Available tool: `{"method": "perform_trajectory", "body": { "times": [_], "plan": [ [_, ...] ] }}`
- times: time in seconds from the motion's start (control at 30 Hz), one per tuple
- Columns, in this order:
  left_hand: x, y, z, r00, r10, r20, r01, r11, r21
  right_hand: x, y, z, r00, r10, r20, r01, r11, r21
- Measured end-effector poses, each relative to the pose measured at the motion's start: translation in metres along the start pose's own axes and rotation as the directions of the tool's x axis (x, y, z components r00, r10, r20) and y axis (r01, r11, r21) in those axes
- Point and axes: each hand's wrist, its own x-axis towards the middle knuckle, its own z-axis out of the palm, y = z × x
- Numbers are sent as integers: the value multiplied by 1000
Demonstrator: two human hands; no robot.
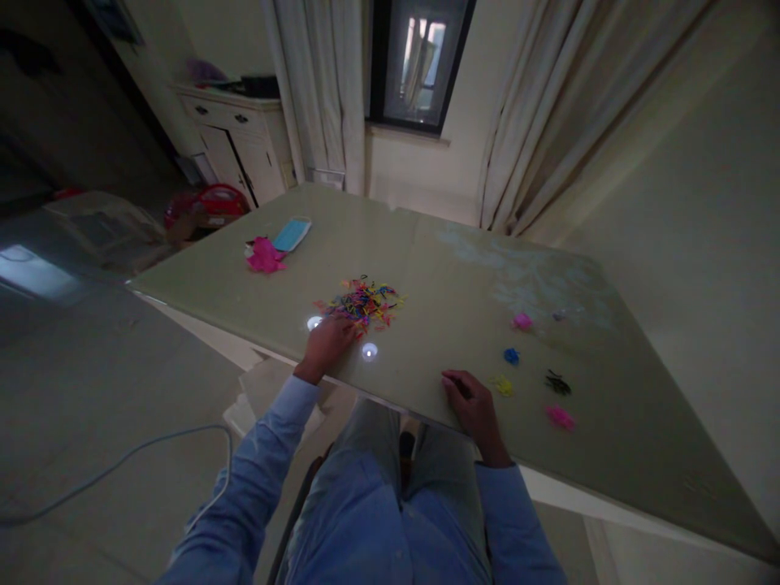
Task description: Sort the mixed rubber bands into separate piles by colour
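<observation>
Blue shirt (381, 520) nearest, the person's left hand (330, 340) seemingly picks at tangled multicoloured strands (364, 302) on the table (426, 276), which call for a fine pinch, its grip unclear, while the loosely curled right hand (478, 406), contents unclear, lies near yellow strands (503, 386).

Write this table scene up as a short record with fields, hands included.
left hand: at the near edge of the mixed pile, grip hidden
right hand: fingers curled, near the table edge, beside the yellow heap; contents unclear
mixed pile: thin strands in several colours, touched or nearly touched by the left hand
right-side heaps: blue heap, yellow heap, black heap, two pink heaps
far left of table: light-blue face mask beside crumpled pink item
surface: pale green table
</observation>
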Motion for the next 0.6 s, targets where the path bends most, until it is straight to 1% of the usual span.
{"method": "perform_trajectory", "body": {
  "times": [0.13,0.33,0.4,0.5,0.6],
  "plan": [
    [-3,-3,-2,999,-23,-35,21,998,-58,-1,-1,0,1000,10,0,-10,1000,-8],
    [-4,-8,-4,988,-99,-122,70,972,-223,-1,-2,0,1000,9,3,-9,1000,20],
    [-2,-7,-4,981,-116,-155,73,963,-260,-1,-1,0,1000,10,6,-10,1000,17],
    [1,-5,-6,975,-137,-175,82,953,-291,-1,0,-1,1000,4,4,-4,1000,-10],
    [4,0,-10,963,-192,-190,115,928,-354,-1,1,0,1000,1,3,-1,1000,-21]
  ]
}}
